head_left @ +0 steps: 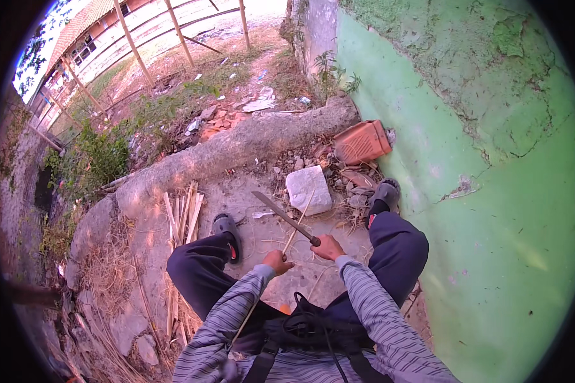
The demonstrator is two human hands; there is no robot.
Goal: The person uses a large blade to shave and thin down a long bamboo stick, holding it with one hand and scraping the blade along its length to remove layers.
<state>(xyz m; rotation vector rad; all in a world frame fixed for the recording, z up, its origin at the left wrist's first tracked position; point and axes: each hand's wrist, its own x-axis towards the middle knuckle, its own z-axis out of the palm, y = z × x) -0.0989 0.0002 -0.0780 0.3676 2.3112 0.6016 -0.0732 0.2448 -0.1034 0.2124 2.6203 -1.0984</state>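
Observation:
My right hand (pixel 328 247) is closed around the dark handle of a long knife (pixel 276 209). Its blade slants up and to the left, away from me. Between my knees, my left hand (pixel 278 262) grips a thin pale strip (pixel 299 221), which looks like split bamboo. One end of the strip reaches up in front of a white block (pixel 308 185), and the other runs back along my left forearm. Blade and strip cross just beyond my hands; whether they touch I cannot tell.
Split bamboo pieces (pixel 186 214) lie left of my left foot. A white plastic fork or spoon (pixel 262 215) is near the block. An orange hollow brick (pixel 363 142) leans by the green wall (pixel 492 255). Beyond runs a low rounded concrete ledge (pixel 236 143), with shrubs and a pole fence.

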